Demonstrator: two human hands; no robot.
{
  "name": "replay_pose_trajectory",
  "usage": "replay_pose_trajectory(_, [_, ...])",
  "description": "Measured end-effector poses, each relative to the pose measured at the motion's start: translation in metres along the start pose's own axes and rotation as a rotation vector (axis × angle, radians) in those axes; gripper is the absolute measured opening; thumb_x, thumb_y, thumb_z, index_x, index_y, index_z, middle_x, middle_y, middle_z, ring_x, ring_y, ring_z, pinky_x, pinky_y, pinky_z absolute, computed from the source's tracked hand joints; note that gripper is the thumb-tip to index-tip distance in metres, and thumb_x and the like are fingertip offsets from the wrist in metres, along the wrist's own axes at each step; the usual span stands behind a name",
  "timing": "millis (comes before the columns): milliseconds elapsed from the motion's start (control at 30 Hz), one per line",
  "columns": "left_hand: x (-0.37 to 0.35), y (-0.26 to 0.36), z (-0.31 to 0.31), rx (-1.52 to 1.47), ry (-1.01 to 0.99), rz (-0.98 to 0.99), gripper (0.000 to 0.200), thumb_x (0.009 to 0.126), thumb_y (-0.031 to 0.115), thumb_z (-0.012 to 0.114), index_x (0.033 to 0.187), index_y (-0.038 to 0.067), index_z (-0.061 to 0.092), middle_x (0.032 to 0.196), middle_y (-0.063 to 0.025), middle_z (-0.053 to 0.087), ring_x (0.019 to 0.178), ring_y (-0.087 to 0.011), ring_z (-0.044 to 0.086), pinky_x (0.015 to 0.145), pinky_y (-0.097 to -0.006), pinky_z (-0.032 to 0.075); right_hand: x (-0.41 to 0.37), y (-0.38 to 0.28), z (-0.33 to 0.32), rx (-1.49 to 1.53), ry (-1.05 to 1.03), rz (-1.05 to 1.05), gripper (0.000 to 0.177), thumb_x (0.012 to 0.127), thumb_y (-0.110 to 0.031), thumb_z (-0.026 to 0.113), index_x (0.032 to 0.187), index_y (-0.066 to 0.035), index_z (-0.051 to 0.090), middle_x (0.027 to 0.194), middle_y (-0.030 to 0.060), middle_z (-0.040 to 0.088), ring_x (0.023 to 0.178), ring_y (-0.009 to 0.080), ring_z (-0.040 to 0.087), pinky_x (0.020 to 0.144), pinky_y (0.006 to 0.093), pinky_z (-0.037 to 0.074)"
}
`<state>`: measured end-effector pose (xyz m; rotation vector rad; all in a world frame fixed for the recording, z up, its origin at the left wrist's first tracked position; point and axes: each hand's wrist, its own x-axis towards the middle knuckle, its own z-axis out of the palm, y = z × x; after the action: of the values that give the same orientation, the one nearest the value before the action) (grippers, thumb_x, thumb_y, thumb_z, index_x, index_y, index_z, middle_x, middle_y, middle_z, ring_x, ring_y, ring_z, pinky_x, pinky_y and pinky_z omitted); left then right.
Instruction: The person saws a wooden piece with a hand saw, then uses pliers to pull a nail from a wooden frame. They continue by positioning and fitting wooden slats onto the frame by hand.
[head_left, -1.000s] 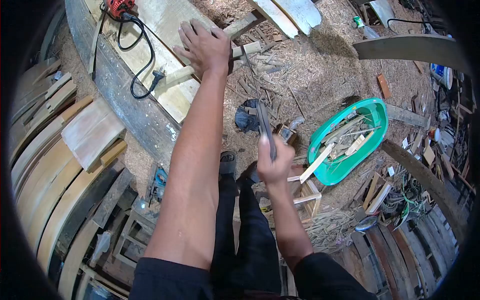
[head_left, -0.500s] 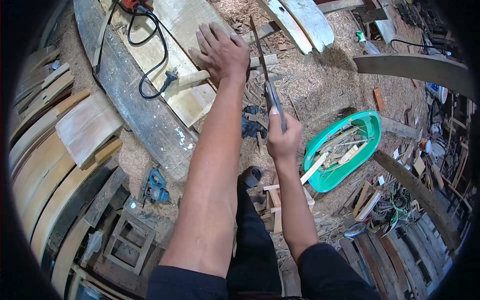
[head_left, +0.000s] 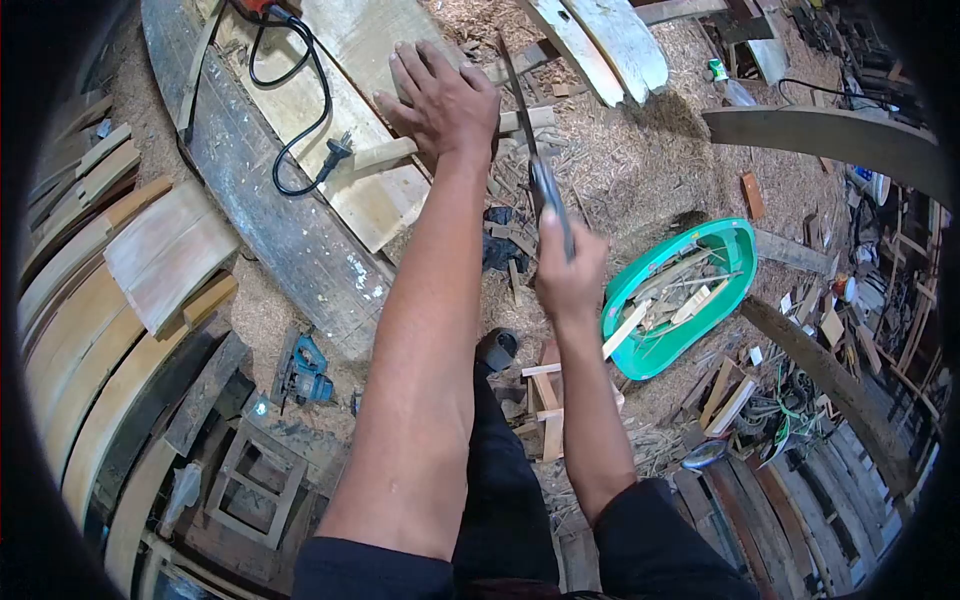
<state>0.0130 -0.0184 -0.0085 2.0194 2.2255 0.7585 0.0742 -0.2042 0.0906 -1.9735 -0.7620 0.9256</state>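
Note:
My left hand lies with spread fingers on a wide wooden board, pressing down on a narrow wooden stick that passes beneath the palm. The stick's far end juts past the board's edge on the right. In my closed right hand is a handsaw, gripped by its handle with the thumb laid along it. Its dark blade points away from me and overlaps the jutting end of the stick in this view.
A black power cord with a plug lies on the boards. To the right, a green tub holds wood scraps. A blue power tool sits on the floor at left. Curved timbers and stacked planks stand around the shavings-covered floor.
The handsaw and my right hand have shifted slightly, and the blade's angle differs a little. My left hand stays on the stick. The surroundings sit slightly further left in view.

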Motion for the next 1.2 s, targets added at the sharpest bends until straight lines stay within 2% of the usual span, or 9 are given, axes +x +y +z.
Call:
replay_pose_trajectory(167, [0.003,0.001,0.001,0.085,0.072,0.027,0.058,0.085,0.030,0.051,0.136,0.002,0.047,0.145,-0.0178,0.040,0.140,-0.0294,0.032,0.110,-0.0610,0.019,-0.097,0.031,-0.023,0.077,0.025,0.014,0.030,0.093,-0.020,0.059,0.072,0.001,0.059,0.052,-0.0004,0.045,0.050,0.0055,0.040,0.045,0.0278,0.032])
replay_pose_trajectory(367, [-0.003,0.001,-0.002,0.078,0.041,0.013,0.059,0.085,0.030,0.052,0.136,0.002,0.046,0.146,-0.0160,0.038,0.140,-0.0299,0.031,0.111,-0.0612,0.018,-0.003,0.008,0.010,0.037,0.006,0.013,0.033,0.095,-0.021,0.057,0.069,-0.001,0.056,0.054,-0.0003,0.045,0.051,0.0062,0.041,0.045,0.0291,0.032])
replay_pose_trajectory(567, [0.006,0.001,0.001,0.079,0.055,-0.003,0.058,0.086,0.031,0.049,0.137,0.003,0.047,0.147,-0.0152,0.040,0.141,-0.0293,0.031,0.111,-0.0605,0.017,-0.104,0.049,-0.027,0.039,0.004,-0.007,0.027,0.093,-0.019,0.056,0.076,0.001,0.062,0.053,0.0017,0.048,0.050,0.0077,0.043,0.046,0.0286,0.034])
replay_pose_trajectory(767, [-0.004,0.000,0.000,0.079,0.054,0.001,0.058,0.085,0.031,0.049,0.136,0.003,0.048,0.146,-0.0155,0.040,0.141,-0.0289,0.031,0.111,-0.0604,0.018,0.004,0.001,0.009,0.013,-0.016,0.012,0.032,0.095,-0.022,0.055,0.073,0.000,0.058,0.054,0.0043,0.048,0.051,0.0081,0.044,0.046,0.0299,0.035])
replay_pose_trajectory(867, [-0.001,0.000,0.001,0.090,0.054,0.018,0.059,0.085,0.031,0.050,0.137,0.002,0.047,0.146,-0.0164,0.040,0.140,-0.0293,0.032,0.111,-0.0603,0.018,-0.026,0.011,-0.003,0.022,-0.015,-0.020,0.030,0.094,-0.021,0.055,0.074,0.001,0.059,0.054,0.0038,0.047,0.052,0.0082,0.045,0.047,0.0297,0.034])
replay_pose_trajectory(933, [-0.004,0.000,-0.002,0.041,-0.001,0.003,0.060,0.085,0.031,0.050,0.137,0.002,0.046,0.149,-0.0179,0.036,0.143,-0.0301,0.027,0.113,-0.0608,0.013,-0.077,0.025,-0.018,0.032,0.024,-0.053,0.041,0.095,-0.026,0.055,0.062,-0.002,0.050,0.052,-0.0015,0.043,0.051,0.0059,0.038,0.046,0.0277,0.027])
replay_pose_trajectory(967, [0.001,0.001,-0.002,0.017,-0.016,-0.005,0.060,0.086,0.031,0.050,0.137,0.001,0.046,0.150,-0.0187,0.034,0.144,-0.0304,0.024,0.113,-0.0610,0.010,-0.095,0.029,-0.028,0.014,-0.016,-0.028,0.029,0.093,-0.020,0.056,0.073,0.001,0.058,0.053,-0.0003,0.043,0.053,0.0061,0.044,0.047,0.0285,0.034])
replay_pose_trajectory(1067, [0.000,0.000,-0.001,0.079,0.035,0.013,0.060,0.085,0.031,0.051,0.137,0.002,0.047,0.147,-0.0167,0.039,0.141,-0.0291,0.031,0.112,-0.0610,0.016,-0.074,0.019,-0.026,0.037,-0.010,0.015,0.033,0.094,-0.023,0.056,0.071,0.000,0.056,0.053,-0.0014,0.042,0.053,0.0054,0.041,0.046,0.0290,0.032])
replay_pose_trajectory(1200, [-0.003,0.000,-0.001,0.081,0.027,0.009,0.059,0.086,0.031,0.050,0.138,0.001,0.046,0.148,-0.0163,0.038,0.142,-0.0289,0.029,0.113,-0.0608,0.015,-0.012,0.010,0.001,0.048,-0.009,0.020,0.036,0.096,-0.026,0.056,0.070,0.001,0.055,0.053,-0.0012,0.042,0.053,0.0066,0.038,0.046,0.0297,0.031])
